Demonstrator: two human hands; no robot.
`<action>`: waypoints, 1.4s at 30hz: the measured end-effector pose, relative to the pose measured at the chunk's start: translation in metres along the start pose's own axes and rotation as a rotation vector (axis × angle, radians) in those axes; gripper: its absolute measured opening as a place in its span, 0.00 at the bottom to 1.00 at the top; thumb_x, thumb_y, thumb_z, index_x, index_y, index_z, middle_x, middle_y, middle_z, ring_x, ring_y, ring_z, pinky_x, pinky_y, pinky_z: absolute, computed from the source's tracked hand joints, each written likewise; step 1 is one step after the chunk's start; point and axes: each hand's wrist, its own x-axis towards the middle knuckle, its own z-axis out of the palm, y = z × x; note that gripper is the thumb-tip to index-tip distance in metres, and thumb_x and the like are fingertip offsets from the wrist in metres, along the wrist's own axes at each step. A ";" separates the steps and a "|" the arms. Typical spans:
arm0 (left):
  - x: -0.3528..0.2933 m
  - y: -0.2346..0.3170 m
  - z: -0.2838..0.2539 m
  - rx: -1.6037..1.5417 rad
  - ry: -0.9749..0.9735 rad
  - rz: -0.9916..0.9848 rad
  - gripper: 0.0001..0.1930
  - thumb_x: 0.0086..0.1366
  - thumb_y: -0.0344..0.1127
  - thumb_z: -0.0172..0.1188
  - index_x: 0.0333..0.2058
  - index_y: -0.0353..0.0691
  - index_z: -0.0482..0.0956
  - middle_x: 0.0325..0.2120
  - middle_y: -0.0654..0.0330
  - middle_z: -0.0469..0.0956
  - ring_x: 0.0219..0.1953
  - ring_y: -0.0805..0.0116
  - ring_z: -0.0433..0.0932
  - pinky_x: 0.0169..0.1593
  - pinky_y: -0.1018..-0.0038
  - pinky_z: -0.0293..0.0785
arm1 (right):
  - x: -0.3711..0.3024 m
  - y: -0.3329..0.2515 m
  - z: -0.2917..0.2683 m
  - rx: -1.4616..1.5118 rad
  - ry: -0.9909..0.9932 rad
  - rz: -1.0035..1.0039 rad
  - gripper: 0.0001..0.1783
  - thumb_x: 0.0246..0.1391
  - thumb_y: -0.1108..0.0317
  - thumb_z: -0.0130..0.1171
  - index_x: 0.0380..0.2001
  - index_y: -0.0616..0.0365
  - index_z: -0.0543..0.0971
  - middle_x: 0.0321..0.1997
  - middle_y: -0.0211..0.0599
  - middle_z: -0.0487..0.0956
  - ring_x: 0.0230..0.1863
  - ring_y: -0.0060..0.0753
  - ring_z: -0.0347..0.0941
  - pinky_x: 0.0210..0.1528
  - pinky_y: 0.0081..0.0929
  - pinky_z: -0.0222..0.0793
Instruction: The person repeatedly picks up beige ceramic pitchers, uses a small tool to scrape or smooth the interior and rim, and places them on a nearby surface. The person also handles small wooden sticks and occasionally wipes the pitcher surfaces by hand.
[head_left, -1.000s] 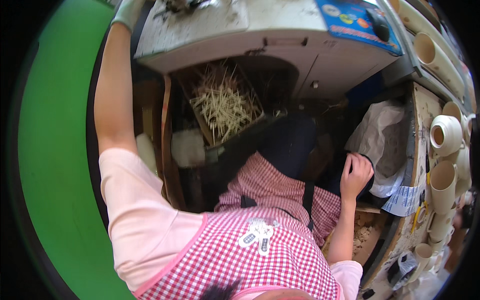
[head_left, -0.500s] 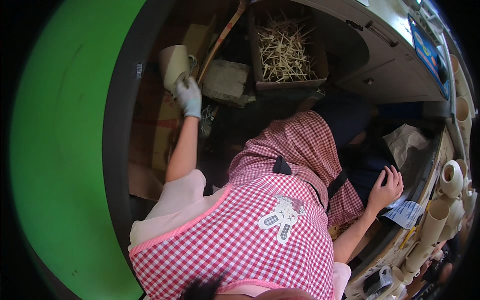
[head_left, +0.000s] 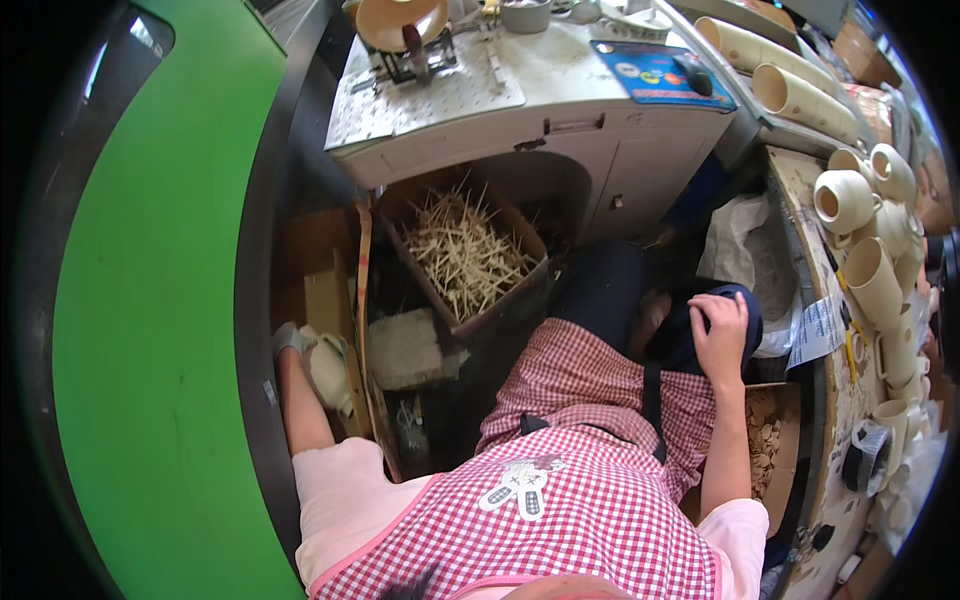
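My left hand (head_left: 291,340), in a pale glove, reaches down on the left beside the green panel. Close by it, low in a cardboard box (head_left: 325,285), lies a cream unglazed mug (head_left: 329,376), tilted on its side. The glove is right against the mug's far left end, but its fingers are mostly hidden, so whether they grip it does not show. My bare right hand (head_left: 721,335) rests on my dark-trousered knee, fingers stretched out and holding nothing.
A tall green panel (head_left: 160,300) borders the left. Ahead, a box of thin pale sticks (head_left: 465,250) sits under a white workbench (head_left: 440,125), with a grey block (head_left: 404,350) nearer. On the right, a worktop (head_left: 800,230) carries several cream mugs and cylinders; a box of chips (head_left: 765,440) stands below.
The view has swung, showing more of the workbench. My left hand and the mug have gone from above the box down into it. My right hand still rests on the knee.
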 end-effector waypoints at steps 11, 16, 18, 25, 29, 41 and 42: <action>-0.237 0.167 -0.107 -0.480 1.106 0.746 0.09 0.56 0.32 0.72 0.34 0.41 0.81 0.29 0.56 0.77 0.36 0.52 0.77 0.47 0.56 0.74 | 0.006 -0.050 0.048 1.232 -0.423 0.558 0.18 0.73 0.63 0.55 0.57 0.65 0.80 0.51 0.42 0.86 0.55 0.34 0.82 0.56 0.28 0.78; -0.369 0.255 -0.114 -1.417 0.720 0.973 0.15 0.51 0.19 0.76 0.34 0.38 0.79 0.32 0.58 0.79 0.42 0.57 0.80 0.46 0.64 0.75 | 0.011 -0.063 0.045 1.926 -0.522 0.745 0.37 0.75 0.41 0.41 0.71 0.60 0.66 0.67 0.45 0.76 0.67 0.40 0.73 0.70 0.42 0.67; -0.402 0.281 -0.116 -1.584 0.289 1.143 0.15 0.51 0.18 0.76 0.36 0.36 0.80 0.38 0.55 0.81 0.46 0.58 0.81 0.47 0.68 0.75 | 0.005 -0.049 0.032 2.191 -0.295 0.766 0.40 0.74 0.37 0.40 0.73 0.59 0.64 0.70 0.43 0.73 0.70 0.40 0.69 0.73 0.43 0.62; -0.363 0.318 -0.159 -0.728 -0.375 1.104 0.17 0.64 0.30 0.68 0.52 0.37 0.84 0.52 0.50 0.82 0.56 0.52 0.80 0.63 0.61 0.72 | -0.024 0.032 -0.033 1.714 -0.265 0.274 0.57 0.43 0.55 0.81 0.73 0.58 0.62 0.66 0.38 0.74 0.66 0.35 0.71 0.72 0.34 0.63; -0.382 0.373 -0.179 -1.327 -0.494 1.591 0.40 0.62 0.47 0.73 0.67 0.30 0.69 0.70 0.46 0.65 0.72 0.55 0.65 0.72 0.58 0.62 | -0.022 0.011 -0.027 1.624 -0.379 0.228 0.56 0.40 0.63 0.83 0.71 0.61 0.63 0.66 0.42 0.74 0.66 0.34 0.70 0.71 0.32 0.64; -0.389 0.379 -0.161 -1.375 -0.544 1.326 0.19 0.56 0.44 0.73 0.37 0.33 0.81 0.60 0.40 0.75 0.60 0.50 0.76 0.65 0.55 0.69 | -0.009 0.265 -0.185 -0.191 0.142 0.572 0.12 0.68 0.66 0.55 0.47 0.56 0.84 0.47 0.43 0.86 0.46 0.45 0.83 0.50 0.36 0.77; -0.386 0.376 -0.168 -1.383 -0.460 1.375 0.20 0.56 0.46 0.74 0.37 0.34 0.81 0.59 0.38 0.75 0.60 0.47 0.76 0.64 0.53 0.70 | -0.001 0.282 -0.174 -0.218 0.131 0.367 0.12 0.67 0.67 0.55 0.49 0.56 0.83 0.48 0.44 0.85 0.47 0.49 0.82 0.50 0.38 0.77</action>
